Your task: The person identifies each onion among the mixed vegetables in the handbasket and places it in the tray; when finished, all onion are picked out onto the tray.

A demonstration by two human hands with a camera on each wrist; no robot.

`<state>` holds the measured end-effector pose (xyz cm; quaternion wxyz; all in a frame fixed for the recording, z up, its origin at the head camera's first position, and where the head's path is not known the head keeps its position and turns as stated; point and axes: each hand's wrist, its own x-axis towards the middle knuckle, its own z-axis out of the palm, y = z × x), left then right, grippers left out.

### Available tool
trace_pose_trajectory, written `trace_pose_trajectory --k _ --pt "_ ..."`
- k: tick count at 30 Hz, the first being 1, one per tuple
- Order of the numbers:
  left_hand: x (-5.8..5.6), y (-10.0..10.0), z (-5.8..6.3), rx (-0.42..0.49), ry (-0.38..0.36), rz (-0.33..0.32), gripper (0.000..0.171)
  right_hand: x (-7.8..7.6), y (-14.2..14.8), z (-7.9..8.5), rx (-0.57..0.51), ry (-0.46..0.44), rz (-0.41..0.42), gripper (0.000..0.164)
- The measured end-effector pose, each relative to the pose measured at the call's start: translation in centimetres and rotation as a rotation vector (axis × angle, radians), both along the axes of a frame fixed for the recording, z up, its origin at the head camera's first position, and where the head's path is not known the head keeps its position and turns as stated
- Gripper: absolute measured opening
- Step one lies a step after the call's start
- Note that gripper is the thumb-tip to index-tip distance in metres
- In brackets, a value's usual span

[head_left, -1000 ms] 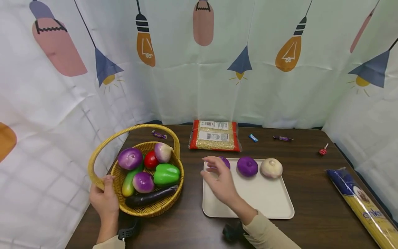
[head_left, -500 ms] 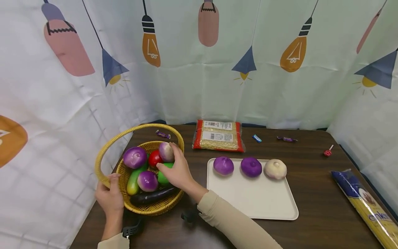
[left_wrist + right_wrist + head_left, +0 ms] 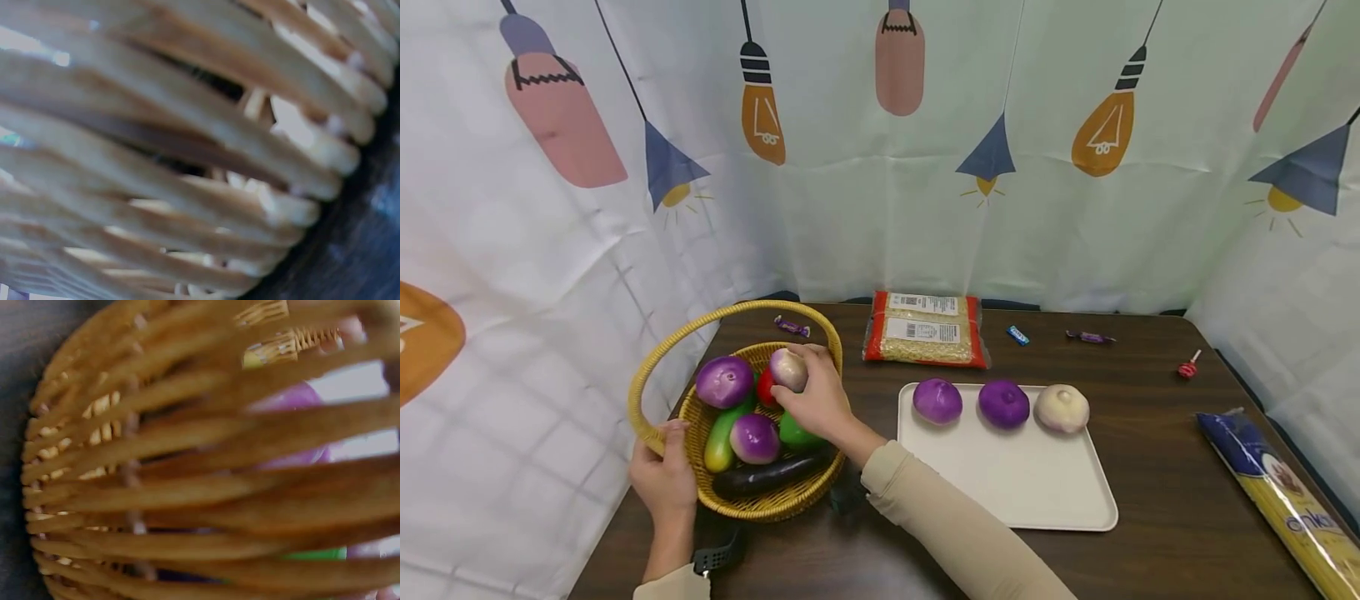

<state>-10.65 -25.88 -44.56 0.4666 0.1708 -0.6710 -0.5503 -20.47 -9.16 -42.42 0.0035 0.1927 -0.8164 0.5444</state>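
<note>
In the head view, a yellow wicker basket (image 3: 801, 497) with a tall hoop handle stands at the left of the table. My left hand (image 3: 664, 483) grips the foot of its handle. Inside the basket, my right hand (image 3: 820, 398) holds a white-and-purple turnip (image 3: 788, 369) between thumb and fingers. A red tomato (image 3: 765, 387), partly covered, lies beside it. Around them are a green bell pepper (image 3: 793, 435), a long eggplant (image 3: 771, 473), a green-yellow zucchini (image 3: 721, 442) and two purple round vegetables (image 3: 756, 438). Both wrist views show mostly blurred basket weave (image 3: 156, 125).
A white tray (image 3: 1000, 492) at centre right carries two purple round vegetables (image 3: 1004, 404) and a white one (image 3: 1062, 408). Behind it lie a red-edged grain bag (image 3: 925, 329), several wrapped candies (image 3: 1018, 335) and a lollipop (image 3: 1187, 367). A spaghetti pack (image 3: 1285, 508) lies far right.
My right hand has moved left from over the tray into the basket and taken hold of the turnip, which has shifted slightly left. My left hand keeps its grip on the handle.
</note>
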Motion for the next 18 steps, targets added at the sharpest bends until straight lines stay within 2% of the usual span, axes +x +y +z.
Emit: trace_pose_trajectory --k 5,10,14,18 --pt "0.1 0.0 0.1 -0.002 -0.013 0.009 0.022 -0.5 -0.5 -0.5 0.072 0.004 0.008 0.066" --pt "0.0 0.0 0.0 -0.007 -0.014 0.015 0.021 -0.9 -0.6 -1.0 0.072 -0.021 0.016 0.07" --pt "-0.6 -1.1 -1.5 -0.017 -0.033 0.016 0.026 -1.0 -0.6 -1.0 0.057 -0.02 0.003 0.068" --pt "-0.9 -2.2 -2.7 -0.003 -0.053 0.024 0.024 -0.3 -0.5 -0.6 0.046 0.017 0.008 0.065"
